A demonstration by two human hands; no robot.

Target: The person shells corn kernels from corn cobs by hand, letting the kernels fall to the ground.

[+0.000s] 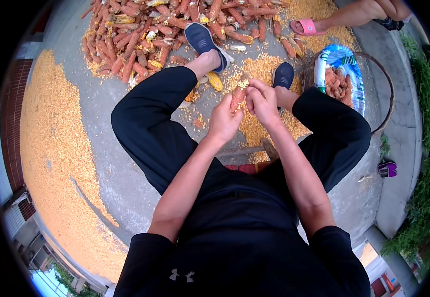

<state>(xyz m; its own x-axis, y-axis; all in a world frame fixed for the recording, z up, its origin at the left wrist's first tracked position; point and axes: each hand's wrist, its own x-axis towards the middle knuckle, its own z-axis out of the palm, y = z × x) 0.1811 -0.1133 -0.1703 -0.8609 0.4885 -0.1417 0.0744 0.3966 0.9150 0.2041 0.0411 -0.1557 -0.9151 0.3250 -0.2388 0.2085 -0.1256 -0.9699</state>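
A corn cob, mostly bare and reddish with some pale kernels near its far tip, is held up in front of me between my knees. My left hand is wrapped round its lower part. On the cob's upper right side, my right hand is closed, with thumb and fingers pressed against the kernels. Below and around both hands, loose yellow kernels cover the ground. A cob with yellow kernels lies just beyond my left hand, near my shoe.
A big heap of stripped cobs spreads ahead. At the right stands a handled basket, lined with plastic and holding cobs. Another person's foot in a pink sandal rests at far right. Kernels form a wide bank on the left.
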